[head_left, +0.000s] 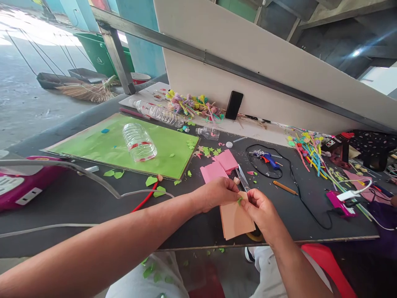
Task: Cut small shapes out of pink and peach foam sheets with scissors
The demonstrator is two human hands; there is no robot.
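Note:
Near the table's front edge, a small stack of peach-orange paper [237, 223] is pinched at its top by both hands. My left hand [217, 193] grips the upper left corner with thumb and fingers. My right hand [262, 207] closes on the upper right side, partly hiding the sheets. A tiny green paper piece [240, 201] shows on the stack between my thumbs. Just beyond, scissors [244, 179] lie on the table, partly hidden by the paper and my hands. Folded pink paper [214, 171] rests beside the blades, close to my left hand.
Green sheets [93, 140] carry a plastic bottle [139, 142]. Green paper stars [207, 152] lie behind the pink paper. To the right are a blue glue gun [270, 161] with its black cord, an orange-brown stick [285, 188] and a pink power strip [341, 203]. A phone [234, 105] leans at the back.

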